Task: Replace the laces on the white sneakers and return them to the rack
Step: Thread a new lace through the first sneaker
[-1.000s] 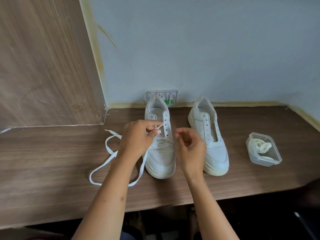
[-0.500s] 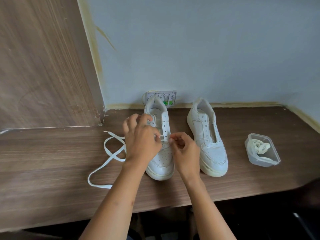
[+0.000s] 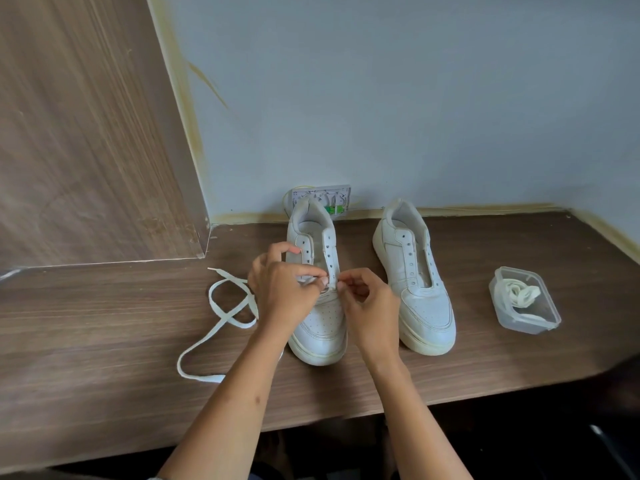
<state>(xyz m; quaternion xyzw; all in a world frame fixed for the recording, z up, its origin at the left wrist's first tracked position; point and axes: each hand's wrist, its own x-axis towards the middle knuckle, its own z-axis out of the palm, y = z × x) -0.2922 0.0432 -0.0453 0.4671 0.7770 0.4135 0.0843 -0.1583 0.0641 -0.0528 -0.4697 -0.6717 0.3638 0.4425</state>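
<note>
1. Left hand [image 3: 284,292] pinches lace [image 3: 221,313] at left sneaker [image 3: 320,306], table [image 3: 104,323] centre.
2. Right hand [image 3: 370,306] pinches same sneaker's eyelet edge.
3. Second sneaker [image 3: 415,285] at 3 o'clock; lace box [image 3: 524,299] further.

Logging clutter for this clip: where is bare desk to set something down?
Bare wood lies between the right sneaker and the plastic container, and near the left front edge. Crowded: the loose lace beside the left sneaker, where both hands work.
</note>
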